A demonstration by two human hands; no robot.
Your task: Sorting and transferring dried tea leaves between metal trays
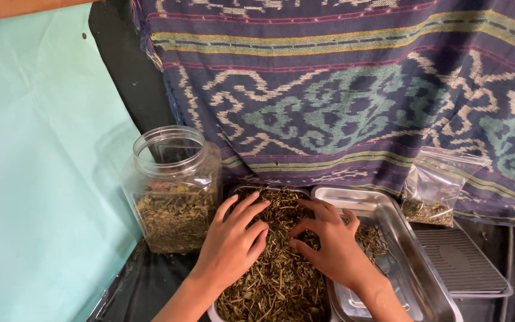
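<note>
Both hands rest on a heap of dried green-brown herbs (278, 280) that fills a metal tray (241, 191) in front of me. My left hand (233, 241) lies flat on the left side of the heap, fingers spread. My right hand (329, 241) is on the right side, fingers bent and apart, fingertips pressing into the stems. Neither hand visibly grips anything. A second steel tray (400, 238) overlaps the herb tray on the right, with a few herb bits in it under my right wrist.
A clear open plastic jar (174, 191), partly filled with dried leaves, stands left of the trays. A small clear bag of herbs (433, 191) leans against a patterned woven cloth (341, 89) behind. A grey flat scale (463, 262) sits at the right. A teal wall (37, 167) is on the left.
</note>
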